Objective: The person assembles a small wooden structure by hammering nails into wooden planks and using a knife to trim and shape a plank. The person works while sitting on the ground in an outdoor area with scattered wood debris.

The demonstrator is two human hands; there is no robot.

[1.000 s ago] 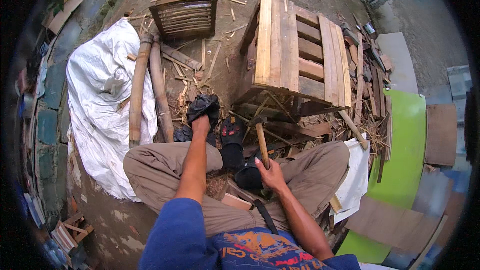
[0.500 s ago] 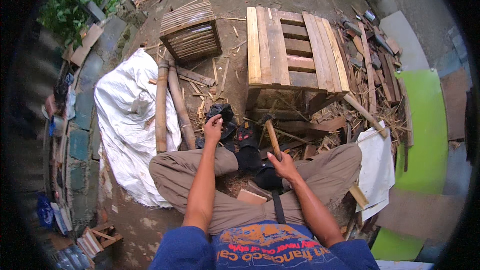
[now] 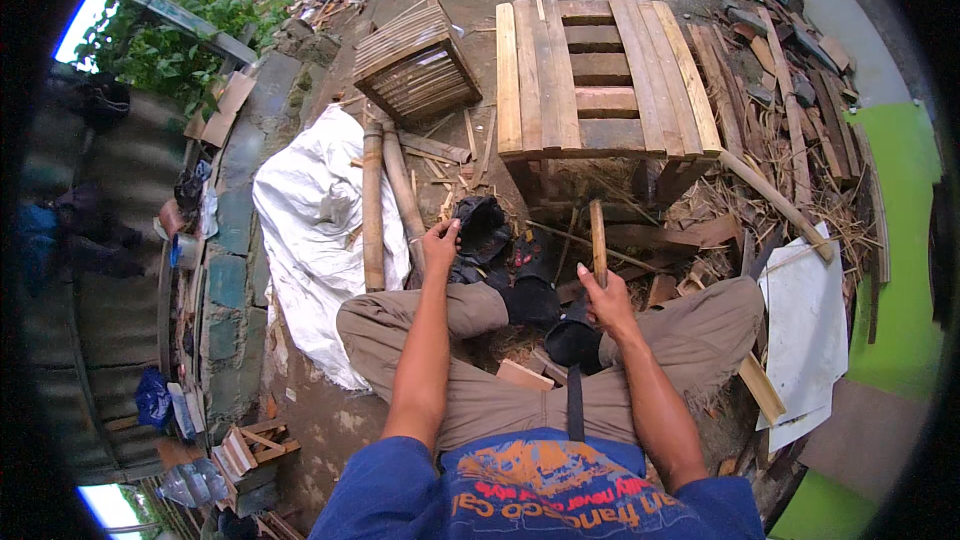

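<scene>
My right hand (image 3: 607, 302) is closed round a wooden handle (image 3: 598, 240), which points upward and away from me; its far end stands just before the near side of a large wooden slatted crate (image 3: 640, 75). The tool's dark head, seen half a second ago as a hammer's, is hard to make out now. My left hand (image 3: 438, 248) is pinched at the left rim of an open black plastic bag (image 3: 482, 225). Whatever lies between its fingertips is too small or hidden to tell. Both forearms rest over my crossed legs.
A smaller slatted crate (image 3: 415, 65) stands at the far left. Bamboo poles (image 3: 373, 205) lie beside a white sack (image 3: 310, 240). Scrap wood (image 3: 800, 130) is heaped at the right, near a white sheet (image 3: 805, 325) and a green panel (image 3: 905, 240). A block wall (image 3: 228, 285) runs along the left.
The hammer has swung from leaning left to nearly upright in my right hand. My left hand stays by the black bag. The whole view has shifted, so things sit farther right.
</scene>
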